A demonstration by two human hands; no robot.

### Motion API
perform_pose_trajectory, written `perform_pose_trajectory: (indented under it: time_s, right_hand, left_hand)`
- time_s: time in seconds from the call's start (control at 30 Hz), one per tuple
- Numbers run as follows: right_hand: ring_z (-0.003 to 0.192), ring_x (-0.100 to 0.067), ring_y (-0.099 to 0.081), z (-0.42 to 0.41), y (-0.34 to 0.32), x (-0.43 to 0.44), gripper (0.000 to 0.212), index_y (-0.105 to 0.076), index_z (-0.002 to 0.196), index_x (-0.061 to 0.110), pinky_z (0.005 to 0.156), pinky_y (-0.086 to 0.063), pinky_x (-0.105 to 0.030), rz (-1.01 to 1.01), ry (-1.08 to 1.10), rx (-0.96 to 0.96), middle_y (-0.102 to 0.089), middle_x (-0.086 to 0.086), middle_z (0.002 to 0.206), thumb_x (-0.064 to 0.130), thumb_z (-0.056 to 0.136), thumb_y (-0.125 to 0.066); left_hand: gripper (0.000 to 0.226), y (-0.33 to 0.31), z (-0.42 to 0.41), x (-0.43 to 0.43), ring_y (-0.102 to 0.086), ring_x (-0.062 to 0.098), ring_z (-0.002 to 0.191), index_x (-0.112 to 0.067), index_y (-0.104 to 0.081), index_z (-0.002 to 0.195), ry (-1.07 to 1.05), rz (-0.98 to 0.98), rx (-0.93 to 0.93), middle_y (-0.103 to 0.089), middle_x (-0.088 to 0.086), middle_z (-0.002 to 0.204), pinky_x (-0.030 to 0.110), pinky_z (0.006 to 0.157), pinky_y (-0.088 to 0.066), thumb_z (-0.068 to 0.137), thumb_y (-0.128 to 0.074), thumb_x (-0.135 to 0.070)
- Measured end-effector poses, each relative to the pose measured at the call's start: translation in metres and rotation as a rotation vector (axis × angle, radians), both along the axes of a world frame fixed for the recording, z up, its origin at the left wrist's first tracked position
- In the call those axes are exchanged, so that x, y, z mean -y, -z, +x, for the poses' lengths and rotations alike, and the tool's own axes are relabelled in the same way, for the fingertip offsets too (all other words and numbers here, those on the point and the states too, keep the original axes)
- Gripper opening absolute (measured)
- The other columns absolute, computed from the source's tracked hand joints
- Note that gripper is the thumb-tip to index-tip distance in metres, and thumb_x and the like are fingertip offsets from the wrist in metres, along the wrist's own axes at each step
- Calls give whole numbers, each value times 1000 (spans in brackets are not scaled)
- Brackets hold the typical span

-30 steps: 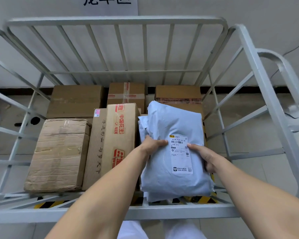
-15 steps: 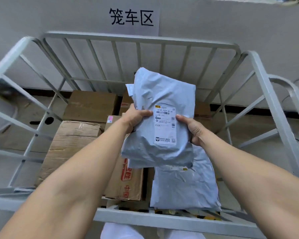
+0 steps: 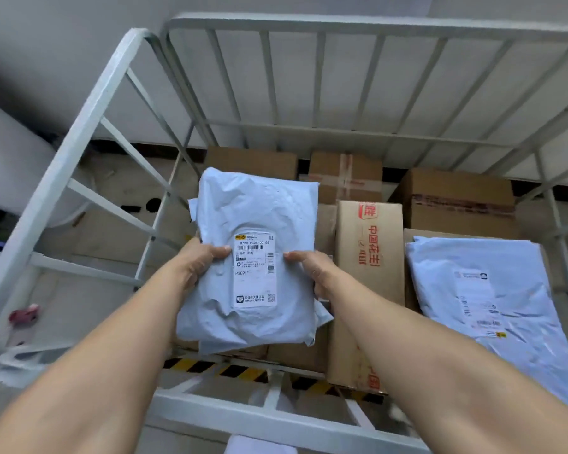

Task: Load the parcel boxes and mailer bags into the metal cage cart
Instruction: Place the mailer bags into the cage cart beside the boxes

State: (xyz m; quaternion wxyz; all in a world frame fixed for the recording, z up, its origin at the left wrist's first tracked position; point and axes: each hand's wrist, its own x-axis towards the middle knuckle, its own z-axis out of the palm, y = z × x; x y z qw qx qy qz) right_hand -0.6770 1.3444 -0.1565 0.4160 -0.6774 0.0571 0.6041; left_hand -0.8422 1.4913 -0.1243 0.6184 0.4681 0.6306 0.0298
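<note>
I hold a pale grey mailer bag (image 3: 259,217) with a white shipping label inside the metal cage cart (image 3: 341,26), over its left part. My left hand (image 3: 200,258) grips the bag's left edge, thumb on the label. My right hand (image 3: 312,273) grips its right edge, thumb on top. A second grey mailer bag (image 3: 479,290) lies flat at the cart's right side. Brown parcel boxes fill the cart floor: a tall one with red print (image 3: 368,257) stands right beside my right hand, and three more (image 3: 453,198) sit along the back.
The cart's grey bars rise on the left (image 3: 79,152), back and right, and the front rail (image 3: 243,411) crosses low near me. Yellow-black hazard tape (image 3: 210,367) marks the cart floor's front edge. A white wall stands behind the cart.
I lifted the top mailer bag off the one beneath, which stays at the cart's right. I carried it left and lowered it over the left boxes. My view has swung left.
</note>
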Motion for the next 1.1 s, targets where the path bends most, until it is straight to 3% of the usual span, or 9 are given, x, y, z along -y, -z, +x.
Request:
perform_pose_trajectory:
  time_s: [0.07, 0.2, 0.43, 0.7, 0.77, 0.83, 0.9, 1.0, 1.1]
  right_hand:
    - [100, -26, -67, -9, 22, -3, 40, -71, 102, 12, 98, -50, -42, -37, 2, -27, -72, -8, 108, 28, 65, -77]
    - [99, -28, -67, -13, 56, 0, 30, -68, 106, 7, 96, -51, -42, -124, 87, 4, -72, -10, 103, 16, 78, -71]
    - [85, -26, -66, -44, 83, -18, 21, -64, 104, 8, 71, -53, -30, -158, 56, -71, -70, -12, 106, 7, 83, -67]
    - [98, -35, -60, -74, 89, -46, 44, -53, 122, -1, 75, -50, -41, -268, -297, -64, -60, -17, 118, 17, 85, -69]
    - [86, -33, -61, -85, 91, -44, 41, -52, 125, -3, 72, -52, -42, -300, -385, -96, -59, -18, 109, 17, 91, -63]
    - [81, -32, -64, -93, 95, -41, 40, -52, 124, -3, 69, -55, -41, -321, -423, -19, -61, -18, 107, 19, 92, -62]
    - [97, -31, -66, -92, 99, -42, 38, -56, 121, 1, 72, -54, -33, -346, -495, 208, -65, -14, 114, 19, 89, -62]
    - [104, -30, -63, -81, 92, -46, 34, -59, 121, 6, 68, -42, -26, -351, -462, 385, -64, -11, 118, 14, 87, -56]
    - [110, -34, -58, -63, 83, -44, 36, -56, 124, 7, 80, -47, -31, -366, -383, 427, -59, -14, 125, 10, 88, -49]
  left_hand:
    - [45, 21, -5, -6, -68, 29, 85, -11, -57, 120, 23, -9, -5, -70, 14, 107, 36, 71, -56, 78, -74, -6]
    - [15, 57, 4, -3, -63, 21, 65, -10, -62, 95, 96, -58, -71, -68, 7, 81, 26, 56, -47, 83, -70, -6]
    - [28, 93, -30, -26, -64, 25, 81, -6, -62, 109, 163, -59, -159, -68, 12, 103, 34, 77, -50, 83, -71, -4]
    - [44, 110, -67, -54, -63, 32, 99, -2, -56, 122, 176, 8, -292, -65, 17, 116, 39, 87, -49, 81, -71, -2]
    - [56, 112, -68, -53, -58, 35, 111, -1, -47, 131, 221, 66, -368, -57, 18, 127, 39, 88, -48, 81, -72, -6]
    - [70, 113, -66, -48, -50, 36, 121, 0, -36, 138, 271, 116, -453, -45, 20, 137, 41, 99, -43, 80, -74, -14]
    - [74, 109, -61, -43, -43, 37, 126, -1, -32, 139, 317, 161, -527, -34, 20, 141, 42, 106, -37, 81, -73, -22]
    - [65, 104, -53, -41, -49, 37, 121, 1, -38, 133, 289, 182, -496, -45, 20, 135, 41, 100, -43, 81, -72, -17]
    - [51, 101, -55, -39, -58, 35, 110, 0, -50, 127, 222, 93, -412, -58, 17, 126, 41, 94, -49, 81, -68, -5]
